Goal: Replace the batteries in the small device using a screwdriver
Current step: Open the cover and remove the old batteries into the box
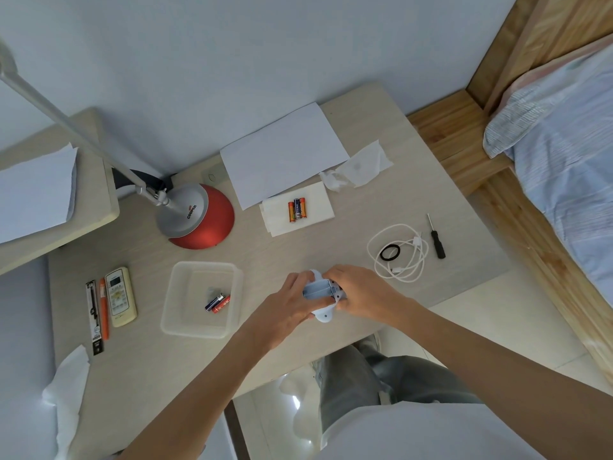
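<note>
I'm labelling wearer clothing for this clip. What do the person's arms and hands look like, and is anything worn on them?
The left hand and right hand are bare: no gloves, rings, watch or bands show. Both forearms are uncovered, with no sleeve in view. A white shirt shows at the bottom edge.

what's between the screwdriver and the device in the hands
Head view: between screwdriver and device, a coiled white cable lies, a black ring inside its loop.

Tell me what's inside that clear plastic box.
The plastic box holds two small batteries, one dark blue and one red, side by side. A small grey thing lies just behind them, too blurred to name. Nothing covers the box.
</note>
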Demonstrator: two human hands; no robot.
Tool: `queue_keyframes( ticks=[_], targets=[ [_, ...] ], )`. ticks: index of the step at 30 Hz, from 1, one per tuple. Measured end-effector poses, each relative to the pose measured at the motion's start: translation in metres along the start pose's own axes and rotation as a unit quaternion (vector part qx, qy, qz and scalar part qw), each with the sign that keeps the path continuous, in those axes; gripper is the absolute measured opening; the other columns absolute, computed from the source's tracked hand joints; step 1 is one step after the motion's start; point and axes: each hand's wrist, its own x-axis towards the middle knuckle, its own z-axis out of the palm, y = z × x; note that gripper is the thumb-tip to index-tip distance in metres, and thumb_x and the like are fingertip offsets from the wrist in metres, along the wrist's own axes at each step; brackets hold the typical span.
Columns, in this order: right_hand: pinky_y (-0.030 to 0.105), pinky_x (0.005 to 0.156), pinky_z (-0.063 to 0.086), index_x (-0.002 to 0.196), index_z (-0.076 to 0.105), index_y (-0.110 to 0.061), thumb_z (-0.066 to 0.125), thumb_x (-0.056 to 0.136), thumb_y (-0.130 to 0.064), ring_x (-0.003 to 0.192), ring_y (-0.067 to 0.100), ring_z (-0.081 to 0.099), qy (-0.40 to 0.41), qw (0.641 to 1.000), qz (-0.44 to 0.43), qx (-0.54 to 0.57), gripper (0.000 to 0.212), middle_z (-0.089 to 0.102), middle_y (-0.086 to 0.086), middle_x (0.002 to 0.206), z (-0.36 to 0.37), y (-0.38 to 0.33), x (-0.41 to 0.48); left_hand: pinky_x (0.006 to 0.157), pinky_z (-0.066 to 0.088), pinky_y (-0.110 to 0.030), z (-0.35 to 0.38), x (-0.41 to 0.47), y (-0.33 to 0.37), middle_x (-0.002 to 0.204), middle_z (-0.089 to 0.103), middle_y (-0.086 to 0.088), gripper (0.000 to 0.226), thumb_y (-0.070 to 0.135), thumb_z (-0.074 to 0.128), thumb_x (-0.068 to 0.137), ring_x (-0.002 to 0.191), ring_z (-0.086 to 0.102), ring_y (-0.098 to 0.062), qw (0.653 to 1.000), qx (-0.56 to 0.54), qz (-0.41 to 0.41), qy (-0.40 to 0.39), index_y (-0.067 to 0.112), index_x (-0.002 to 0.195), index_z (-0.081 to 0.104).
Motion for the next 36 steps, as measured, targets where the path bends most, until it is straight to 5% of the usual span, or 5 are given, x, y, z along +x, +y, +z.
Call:
queue_keyframes(
  ticks=[14, 19, 25, 29, 36],
  targets=[
    [0.024, 0.078, 0.045, 0.117, 0.064, -0.014, 0.078, 0.090, -0.025, 0.085, 0.014, 0.059, -0.001, 1.000, -0.015, 0.004, 0.032, 0.067, 0.000, 0.103, -0.001, 0.000, -0.001, 0.089, 0.069, -0.039, -0.004, 0.002, -0.004, 0.146, 0.043, -0.009, 0.077, 0.031, 0.091, 0.087, 0.122, 0.061, -0.026, 0.999, 0.018, 0.028, -0.004, 0.043, 0.150, 0.049],
    [0.026, 0.082, 0.052, 0.121, 0.063, -0.017, 0.077, 0.089, -0.024, 0.089, 0.014, 0.063, -0.008, 1.000, 0.000, 0.007, 0.035, 0.068, -0.001, 0.107, -0.001, 0.001, -0.003, 0.078, 0.071, -0.043, -0.009, 0.001, 0.005, 0.137, 0.051, -0.009, 0.087, 0.024, 0.097, 0.080, 0.098, 0.075, -0.030, 0.997, -0.058, -0.013, 0.049, 0.036, 0.141, 0.036],
    [0.032, 0.082, 0.058, 0.120, 0.064, -0.019, 0.078, 0.088, -0.026, 0.088, 0.014, 0.064, -0.007, 1.000, 0.004, -0.005, 0.035, 0.067, -0.003, 0.103, -0.003, -0.003, -0.002, 0.087, 0.069, -0.036, 0.008, -0.007, -0.001, 0.157, 0.050, -0.007, 0.053, 0.050, 0.068, 0.103, 0.128, 0.066, -0.025, 0.995, -0.041, -0.045, 0.082, 0.031, 0.150, 0.055],
    [0.033, 0.081, 0.057, 0.119, 0.064, -0.019, 0.077, 0.088, -0.025, 0.089, 0.016, 0.064, -0.005, 1.000, 0.011, -0.005, 0.035, 0.067, -0.002, 0.104, -0.003, -0.005, -0.003, 0.086, 0.068, -0.042, 0.025, -0.009, 0.021, 0.146, 0.065, -0.015, 0.044, 0.031, 0.078, 0.099, 0.125, 0.069, -0.032, 0.982, -0.007, -0.067, 0.175, 0.018, 0.139, 0.067],
    [0.035, 0.083, 0.057, 0.122, 0.064, -0.022, 0.075, 0.088, -0.028, 0.094, 0.016, 0.065, -0.007, 1.000, 0.017, -0.008, 0.036, 0.068, -0.004, 0.109, -0.004, -0.008, -0.003, 0.105, 0.062, -0.046, 0.041, 0.002, 0.050, 0.148, 0.064, -0.019, 0.041, 0.022, 0.087, 0.092, 0.136, 0.063, -0.038, 0.970, -0.006, -0.102, 0.221, 0.011, 0.130, 0.075]
  ],
)
